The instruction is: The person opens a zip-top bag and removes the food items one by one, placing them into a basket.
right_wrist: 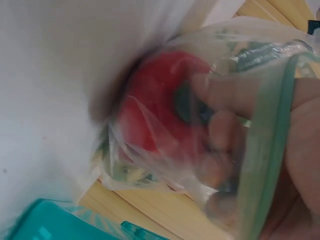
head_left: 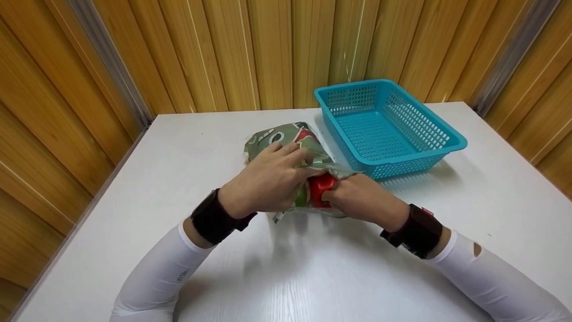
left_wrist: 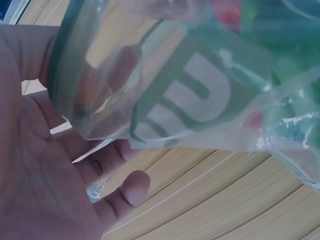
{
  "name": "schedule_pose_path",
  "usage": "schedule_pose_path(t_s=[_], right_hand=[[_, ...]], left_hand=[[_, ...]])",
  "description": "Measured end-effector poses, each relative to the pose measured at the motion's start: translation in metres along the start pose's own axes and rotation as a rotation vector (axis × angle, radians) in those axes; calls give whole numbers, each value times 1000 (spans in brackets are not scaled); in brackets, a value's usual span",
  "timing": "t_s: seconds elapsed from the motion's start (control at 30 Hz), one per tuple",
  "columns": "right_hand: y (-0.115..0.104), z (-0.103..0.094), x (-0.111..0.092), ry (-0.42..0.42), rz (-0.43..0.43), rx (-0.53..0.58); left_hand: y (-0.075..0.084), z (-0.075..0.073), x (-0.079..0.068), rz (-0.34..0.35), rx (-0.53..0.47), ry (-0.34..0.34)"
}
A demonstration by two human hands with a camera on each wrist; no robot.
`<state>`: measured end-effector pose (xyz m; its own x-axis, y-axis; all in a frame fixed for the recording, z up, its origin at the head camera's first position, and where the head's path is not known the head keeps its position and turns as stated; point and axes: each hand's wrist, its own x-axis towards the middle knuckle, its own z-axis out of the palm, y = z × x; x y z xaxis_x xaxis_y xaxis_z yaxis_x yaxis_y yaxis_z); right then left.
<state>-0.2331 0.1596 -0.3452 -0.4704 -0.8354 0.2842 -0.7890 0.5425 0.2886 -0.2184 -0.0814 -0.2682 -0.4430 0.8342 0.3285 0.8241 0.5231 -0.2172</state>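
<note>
A clear zip-top plastic bag (head_left: 286,134) with a green cartoon print lies on the white table, its mouth toward me. My left hand (head_left: 272,179) holds the bag's opening edge; in the left wrist view the green zip strip (left_wrist: 60,85) runs between thumb and fingers, the lower fingers loosely spread. My right hand (head_left: 364,199) reaches inside the bag. Its curled fingers grip a shiny red vegetable-like piece (right_wrist: 150,110) by its dark green stem (right_wrist: 187,102). Beside it in the bag sits a green piece (head_left: 301,195). Other contents are blurred behind the plastic.
A turquoise plastic basket (head_left: 413,161) with perforated sides stands on the white table (head_left: 187,147) just right of the bag, near the back. Wood-patterned panels (head_left: 272,53) rise behind the table and on both sides.
</note>
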Motion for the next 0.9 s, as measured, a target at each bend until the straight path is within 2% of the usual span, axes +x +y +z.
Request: schedule_pose_path(t_s=[0.1,0.2,0.37,0.5,0.63,0.73,0.83,0.9], right_hand=[[1,2,1,28,-37,-36],[5,-1,2,36,-56,-19],[13,-19,-1,44,-4,79],[18,-36,-6,112,38,155],[24,-54,-11,235,43,255],[33,-68,-16,366,41,327],[47,-82,-22,546,52,379],[56,-87,-26,693,104,368]], left_hand=[[-1,0,0,-10,-11,-6],[-2,1,-1,-20,-6,-14],[0,3,1,-30,22,-16],[1,6,4,-40,49,-46],[0,6,5,-67,61,-120],[-1,6,5,-73,50,-153],[-2,5,3,-83,31,-162],[-2,5,2,-87,15,-163]])
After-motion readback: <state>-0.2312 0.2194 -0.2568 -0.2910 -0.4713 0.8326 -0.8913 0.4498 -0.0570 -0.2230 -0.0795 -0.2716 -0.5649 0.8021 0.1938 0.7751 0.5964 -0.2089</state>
